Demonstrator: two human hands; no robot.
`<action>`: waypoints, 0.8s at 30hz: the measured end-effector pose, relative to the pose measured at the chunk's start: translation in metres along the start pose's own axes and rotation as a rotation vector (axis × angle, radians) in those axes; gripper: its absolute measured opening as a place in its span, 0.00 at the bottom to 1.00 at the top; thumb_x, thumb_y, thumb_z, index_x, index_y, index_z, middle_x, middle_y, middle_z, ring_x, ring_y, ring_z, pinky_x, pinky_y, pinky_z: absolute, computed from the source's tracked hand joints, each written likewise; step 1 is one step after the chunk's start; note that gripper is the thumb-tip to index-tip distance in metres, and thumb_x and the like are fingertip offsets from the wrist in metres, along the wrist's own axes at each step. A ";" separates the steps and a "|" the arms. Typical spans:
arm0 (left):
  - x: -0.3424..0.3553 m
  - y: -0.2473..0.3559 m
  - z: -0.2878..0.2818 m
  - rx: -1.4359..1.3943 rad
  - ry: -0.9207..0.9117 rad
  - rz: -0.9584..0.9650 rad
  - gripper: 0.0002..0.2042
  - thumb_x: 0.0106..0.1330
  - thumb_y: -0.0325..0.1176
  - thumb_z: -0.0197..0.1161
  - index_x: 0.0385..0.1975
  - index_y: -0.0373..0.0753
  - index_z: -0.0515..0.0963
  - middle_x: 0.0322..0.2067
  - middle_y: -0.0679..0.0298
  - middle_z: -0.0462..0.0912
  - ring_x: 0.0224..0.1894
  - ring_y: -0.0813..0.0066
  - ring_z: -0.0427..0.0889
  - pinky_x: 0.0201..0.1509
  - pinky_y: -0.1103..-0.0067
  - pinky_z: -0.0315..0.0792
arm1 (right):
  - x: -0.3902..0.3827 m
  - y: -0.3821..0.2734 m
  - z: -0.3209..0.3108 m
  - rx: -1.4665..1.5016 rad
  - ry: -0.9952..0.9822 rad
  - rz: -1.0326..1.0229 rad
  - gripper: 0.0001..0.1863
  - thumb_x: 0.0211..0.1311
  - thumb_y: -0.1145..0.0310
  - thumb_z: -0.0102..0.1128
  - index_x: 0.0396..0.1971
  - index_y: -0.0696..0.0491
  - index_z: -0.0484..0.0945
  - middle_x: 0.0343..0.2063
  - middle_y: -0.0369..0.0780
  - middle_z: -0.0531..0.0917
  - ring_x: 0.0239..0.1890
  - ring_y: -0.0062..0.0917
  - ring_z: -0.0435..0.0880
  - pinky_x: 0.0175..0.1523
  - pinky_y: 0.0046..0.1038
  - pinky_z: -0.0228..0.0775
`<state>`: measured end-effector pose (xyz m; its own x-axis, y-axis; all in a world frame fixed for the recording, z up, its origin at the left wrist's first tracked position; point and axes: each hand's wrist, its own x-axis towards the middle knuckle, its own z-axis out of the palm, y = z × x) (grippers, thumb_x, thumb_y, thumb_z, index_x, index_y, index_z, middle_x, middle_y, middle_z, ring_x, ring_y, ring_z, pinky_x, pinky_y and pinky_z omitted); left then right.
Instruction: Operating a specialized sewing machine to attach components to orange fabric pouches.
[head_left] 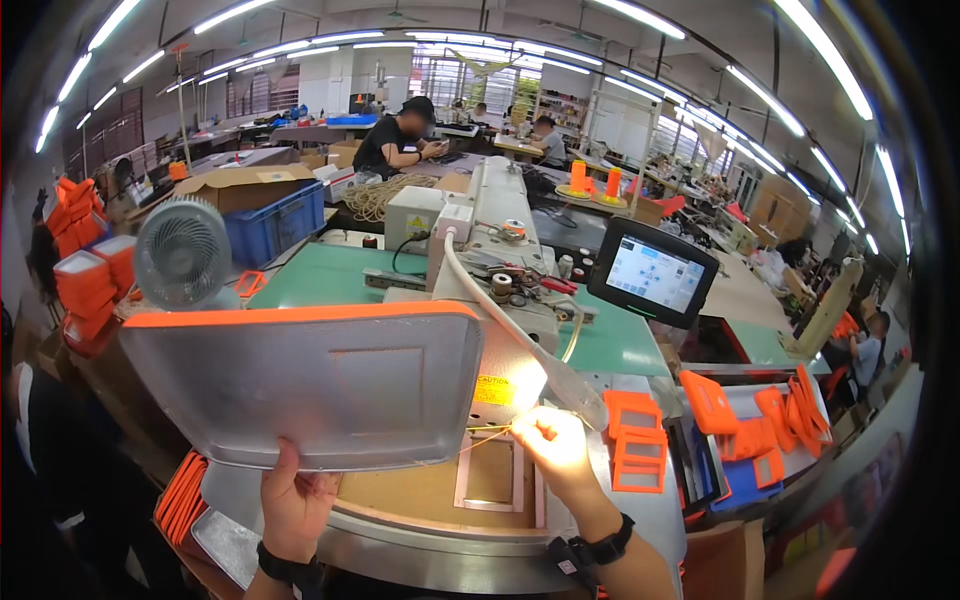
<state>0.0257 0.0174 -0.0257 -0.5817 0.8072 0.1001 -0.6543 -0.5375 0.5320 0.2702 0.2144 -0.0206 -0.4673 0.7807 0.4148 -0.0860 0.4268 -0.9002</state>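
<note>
The left hand grips the lower edge of a large grey panel with an orange top rim, thumb up over its face and the remaining fingers hidden behind it, holding it nearly upright in front of the industrial sewing machine. The right hand sits under the machine's work lamp, washed out by the glare; its fingers seem to be pinching a thin yellowish thread beside the needle area, though the grip itself cannot be told for certain. Below it, a pale rectangular clamp frame lies on the worktop.

Risks, as a judgement: the panel is held by one edge only, so it could tip or slide from the hand — and it blocks much of the view of the machine head. Fingers that close to the needle could be caught. Orange frame pieces lie stacked just right of the hand, a touchscreen above them.
</note>
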 end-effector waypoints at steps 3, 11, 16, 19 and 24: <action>0.002 -0.002 -0.018 0.037 0.100 0.029 0.11 0.70 0.43 0.62 0.42 0.43 0.76 0.34 0.70 0.80 0.24 0.80 0.69 0.31 0.83 0.66 | 0.002 -0.002 0.004 0.308 0.032 0.322 0.05 0.63 0.73 0.61 0.27 0.56 0.78 0.18 0.28 0.71 0.17 0.10 0.63 0.22 0.17 0.51; 0.001 0.006 -0.038 0.021 0.283 0.031 0.09 0.70 0.41 0.62 0.40 0.45 0.76 0.32 0.70 0.79 0.24 0.79 0.70 0.31 0.80 0.66 | 0.000 0.021 -0.004 0.363 0.092 0.357 0.06 0.62 0.70 0.62 0.28 0.56 0.79 0.18 0.31 0.75 0.14 0.11 0.64 0.18 0.17 0.53; -0.002 0.030 -0.048 -0.134 0.183 0.073 0.07 0.71 0.38 0.61 0.39 0.43 0.75 0.31 0.68 0.79 0.23 0.76 0.69 0.29 0.80 0.63 | -0.030 0.008 0.023 0.124 -0.337 0.430 0.05 0.63 0.73 0.60 0.31 0.58 0.80 0.25 0.36 0.82 0.22 0.16 0.76 0.29 0.18 0.67; -0.006 0.037 -0.058 -0.173 0.236 0.079 0.07 0.71 0.36 0.60 0.42 0.41 0.75 0.33 0.67 0.80 0.25 0.75 0.69 0.29 0.79 0.63 | -0.046 -0.026 0.068 -0.233 -0.784 -0.037 0.06 0.64 0.74 0.60 0.37 0.59 0.82 0.34 0.41 0.85 0.35 0.27 0.82 0.41 0.27 0.75; -0.005 0.039 -0.044 -0.151 0.369 0.076 0.07 0.70 0.37 0.61 0.40 0.42 0.75 0.29 0.68 0.79 0.21 0.76 0.67 0.28 0.79 0.63 | -0.057 -0.073 0.073 -0.207 -1.019 -0.170 0.13 0.59 0.73 0.61 0.44 0.57 0.82 0.43 0.46 0.82 0.47 0.41 0.81 0.52 0.34 0.74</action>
<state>-0.0180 -0.0178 -0.0425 -0.7475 0.6369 -0.1885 -0.6504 -0.6443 0.4022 0.2389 0.1058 0.0119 -0.9901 -0.0085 0.1398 -0.1129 0.6391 -0.7608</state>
